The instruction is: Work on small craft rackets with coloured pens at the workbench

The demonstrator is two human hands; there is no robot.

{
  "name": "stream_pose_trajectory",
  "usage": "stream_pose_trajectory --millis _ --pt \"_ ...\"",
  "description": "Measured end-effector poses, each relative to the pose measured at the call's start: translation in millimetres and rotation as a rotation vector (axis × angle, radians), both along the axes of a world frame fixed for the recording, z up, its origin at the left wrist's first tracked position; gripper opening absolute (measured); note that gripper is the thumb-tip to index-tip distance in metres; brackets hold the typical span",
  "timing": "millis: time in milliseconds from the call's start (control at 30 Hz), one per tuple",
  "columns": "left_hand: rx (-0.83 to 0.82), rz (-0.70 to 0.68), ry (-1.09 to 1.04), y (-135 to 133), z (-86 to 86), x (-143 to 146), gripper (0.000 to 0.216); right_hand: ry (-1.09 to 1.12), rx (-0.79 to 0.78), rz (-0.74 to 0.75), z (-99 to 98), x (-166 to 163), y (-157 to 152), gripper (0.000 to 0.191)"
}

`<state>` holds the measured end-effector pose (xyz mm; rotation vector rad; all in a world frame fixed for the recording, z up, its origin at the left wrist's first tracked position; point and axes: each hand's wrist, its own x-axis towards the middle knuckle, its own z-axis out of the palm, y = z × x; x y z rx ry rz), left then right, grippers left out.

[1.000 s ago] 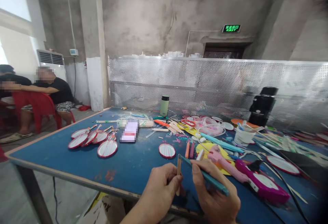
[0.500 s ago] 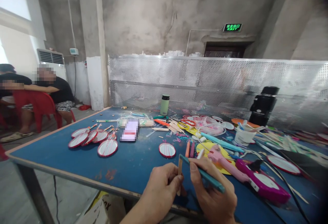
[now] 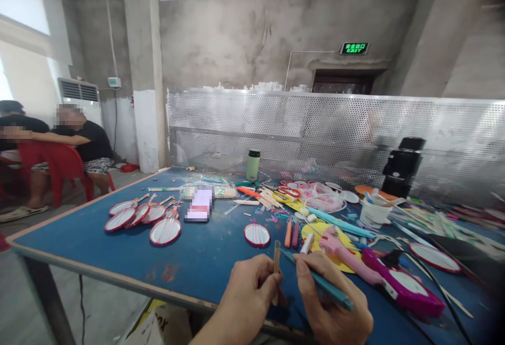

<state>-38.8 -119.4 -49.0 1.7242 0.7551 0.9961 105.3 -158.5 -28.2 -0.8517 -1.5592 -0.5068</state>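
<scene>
Near the table's front edge, my left hand pinches a flat wooden craft stick upright between thumb and fingers. The stick's upper end looks bluish. My right hand grips a teal pen-like marker, its tip pointing left close to the top of the stick. I cannot tell whether the tip touches the wood. Just beyond my hands lies a round red-rimmed white disc with thin pink strands on it. Orange and maroon pens lie to its right.
Several red-rimmed discs lie at left beside a phone. A green bottle stands at the back. A pink glue gun, a purple power strip with cables and a white cup crowd the right. People sit far left.
The marker has shifted slightly right and down with my right hand, its tip lower beside the stick's end. My left hand keeps the stick nearly still. The view has tilted slightly.
</scene>
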Motion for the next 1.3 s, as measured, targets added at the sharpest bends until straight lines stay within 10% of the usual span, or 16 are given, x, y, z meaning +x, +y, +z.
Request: stream_pose_trajectory --millis 1300 --pt "-0.025 -0.003 -0.014 0.6 0.8 -0.6 0.029 0.002 -0.003 0.01 0.9 -0.3 2.6 0.013"
